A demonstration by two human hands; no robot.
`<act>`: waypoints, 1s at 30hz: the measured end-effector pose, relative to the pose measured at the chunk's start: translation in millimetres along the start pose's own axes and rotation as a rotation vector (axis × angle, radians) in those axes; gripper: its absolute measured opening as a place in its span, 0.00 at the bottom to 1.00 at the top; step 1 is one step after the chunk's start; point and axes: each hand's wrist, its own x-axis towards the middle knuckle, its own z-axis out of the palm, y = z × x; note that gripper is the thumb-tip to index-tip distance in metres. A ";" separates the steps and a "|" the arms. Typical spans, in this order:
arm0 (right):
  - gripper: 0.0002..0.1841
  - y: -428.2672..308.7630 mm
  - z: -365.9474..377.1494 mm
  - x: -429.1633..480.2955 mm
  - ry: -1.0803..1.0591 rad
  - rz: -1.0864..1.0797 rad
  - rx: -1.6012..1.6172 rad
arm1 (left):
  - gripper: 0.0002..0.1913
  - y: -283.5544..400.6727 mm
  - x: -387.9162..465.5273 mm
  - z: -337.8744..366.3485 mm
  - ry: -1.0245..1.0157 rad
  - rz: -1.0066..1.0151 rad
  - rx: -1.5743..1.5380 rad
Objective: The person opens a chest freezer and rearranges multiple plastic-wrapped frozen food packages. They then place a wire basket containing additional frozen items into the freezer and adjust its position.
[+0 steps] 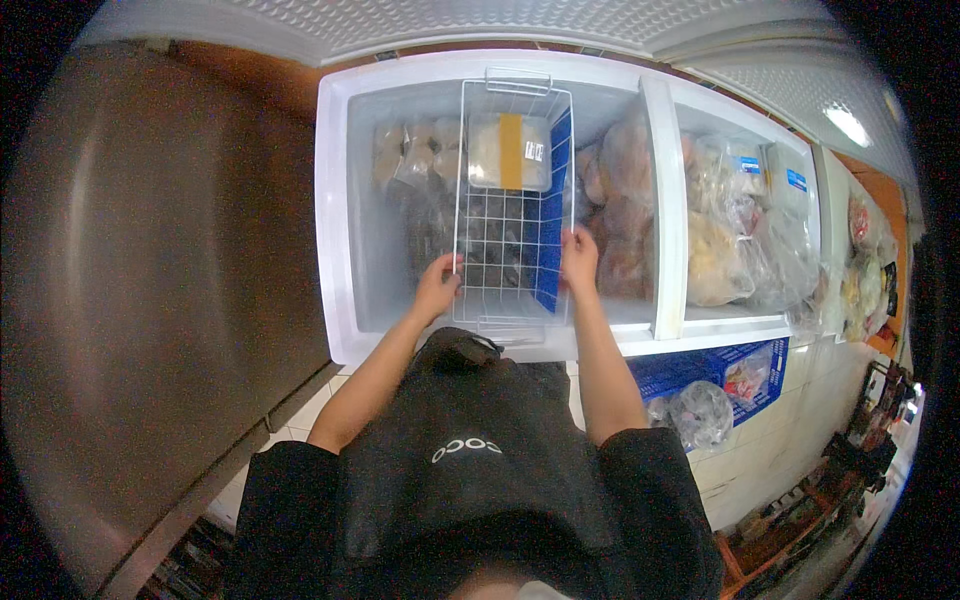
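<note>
A white wire basket (pixel 501 289) hangs across the left bay of an open chest freezer (pixel 339 225). My left hand (pixel 437 287) grips its left rim and my right hand (pixel 580 259) grips its right rim, both near the front end. At the basket's back sits a clear plastic container (pixel 486 154) with a yellow band and a label. A blue panel (pixel 553 217) lines the basket's right side. Bagged round items (pixel 420 154) lie lower down to the left, and frosted bags of reddish-brown food (pixel 619 187) lie to the right.
A white divider (pixel 666 210) separates the right bay, which holds plastic bags of food (pixel 712 255). A blue plastic crate (pixel 776 375) with bags stands on the tiled floor in front. A large metallic surface (pixel 172 262) rises at left. The raised lid (pixel 487 19) is behind.
</note>
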 end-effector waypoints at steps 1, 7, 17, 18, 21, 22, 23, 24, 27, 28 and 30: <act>0.12 -3.7 -1.1 -0.8 0.038 -0.029 0.077 | 0.22 6.1 -5.3 -1.5 -0.040 -0.078 -0.140; 0.12 -35.7 -25.7 -5.3 0.005 0.050 0.252 | 0.19 52.7 -18.5 -10.5 -0.167 0.013 -0.237; 0.13 -66.6 -41.3 -5.6 0.085 -0.013 0.048 | 0.19 73.0 -34.5 -12.4 -0.131 -0.013 -0.231; 0.13 -69.7 -41.4 -6.9 0.113 -0.088 0.010 | 0.19 71.9 -34.4 -12.6 -0.128 -0.029 -0.251; 0.13 -72.7 -43.9 -9.4 0.078 -0.106 0.071 | 0.18 68.4 -31.5 -11.4 -0.119 -0.031 -0.176; 0.14 -71.8 -43.0 -9.3 0.064 -0.079 0.095 | 0.18 66.5 -30.5 -10.9 -0.106 -0.026 -0.180; 0.14 -69.0 -41.1 -8.5 0.055 -0.065 0.118 | 0.18 63.6 -29.5 -9.7 -0.098 -0.023 -0.203; 0.14 -65.4 -39.2 -7.4 0.046 -0.032 0.119 | 0.18 60.8 -29.4 -8.6 -0.088 -0.040 -0.223; 0.14 -51.5 -31.4 -0.6 0.111 -0.148 0.039 | 0.18 51.2 -29.8 -2.7 -0.065 -0.025 -0.223; 0.14 -46.9 -30.1 2.0 0.096 -0.182 0.054 | 0.18 48.2 -29.9 -0.2 -0.061 -0.026 -0.227; 0.14 -39.5 -29.1 5.4 0.073 -0.178 0.046 | 0.19 43.2 -30.9 5.0 -0.043 -0.068 -0.212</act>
